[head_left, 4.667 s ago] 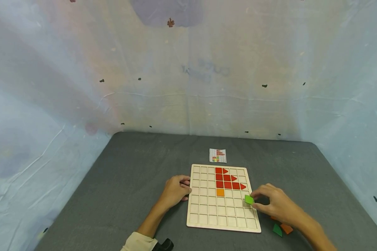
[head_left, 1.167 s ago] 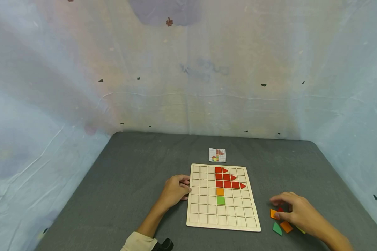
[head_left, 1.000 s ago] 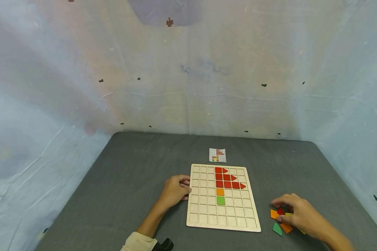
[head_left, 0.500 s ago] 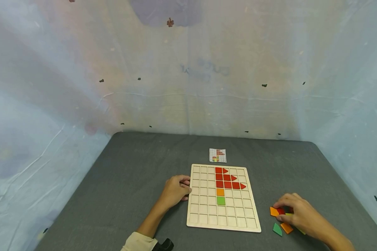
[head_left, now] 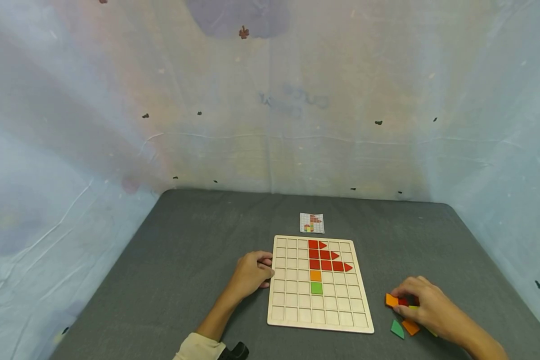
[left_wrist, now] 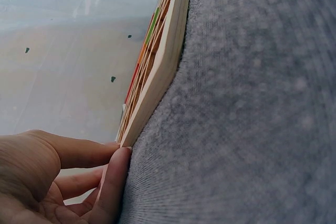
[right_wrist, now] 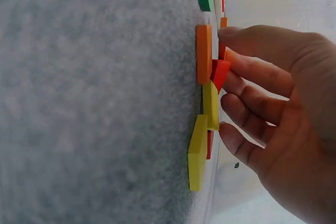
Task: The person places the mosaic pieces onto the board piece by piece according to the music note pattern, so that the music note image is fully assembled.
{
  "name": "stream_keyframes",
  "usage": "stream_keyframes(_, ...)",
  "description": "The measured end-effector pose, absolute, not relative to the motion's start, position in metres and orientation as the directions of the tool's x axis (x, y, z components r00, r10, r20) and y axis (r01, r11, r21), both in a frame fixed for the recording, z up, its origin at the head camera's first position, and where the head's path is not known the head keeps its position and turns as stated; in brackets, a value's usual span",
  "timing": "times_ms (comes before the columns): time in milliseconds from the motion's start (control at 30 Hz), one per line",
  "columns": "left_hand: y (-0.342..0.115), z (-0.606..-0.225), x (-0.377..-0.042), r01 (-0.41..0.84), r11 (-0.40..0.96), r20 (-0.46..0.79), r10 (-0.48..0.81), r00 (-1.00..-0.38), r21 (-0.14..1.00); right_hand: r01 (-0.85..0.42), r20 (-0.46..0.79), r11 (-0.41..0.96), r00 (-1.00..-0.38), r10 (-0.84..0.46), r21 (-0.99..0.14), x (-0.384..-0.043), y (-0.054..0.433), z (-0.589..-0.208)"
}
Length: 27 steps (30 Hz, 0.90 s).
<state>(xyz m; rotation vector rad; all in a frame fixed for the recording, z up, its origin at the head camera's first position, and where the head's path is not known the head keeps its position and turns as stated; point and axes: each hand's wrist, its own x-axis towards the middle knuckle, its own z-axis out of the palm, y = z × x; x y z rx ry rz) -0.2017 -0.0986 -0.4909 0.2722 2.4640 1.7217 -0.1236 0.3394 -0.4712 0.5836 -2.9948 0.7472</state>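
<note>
On one board (head_left: 291, 301), eleven tiles (head_left: 326, 265)

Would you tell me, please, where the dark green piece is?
In the head view, the dark green piece lies on the grey table right of the wooden board, just left of a loose orange piece.
</note>
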Motion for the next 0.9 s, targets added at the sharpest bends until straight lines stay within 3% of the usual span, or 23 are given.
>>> stream_keyframes(900, -0.099, -0.493, -0.202, 0.073, 0.325, 0.000, 0.218, -0.976, 0.943, -0.379, 0.087, 0.783, -0.917, -0.389, -0.493, -0.141, 0.285, -0.459)
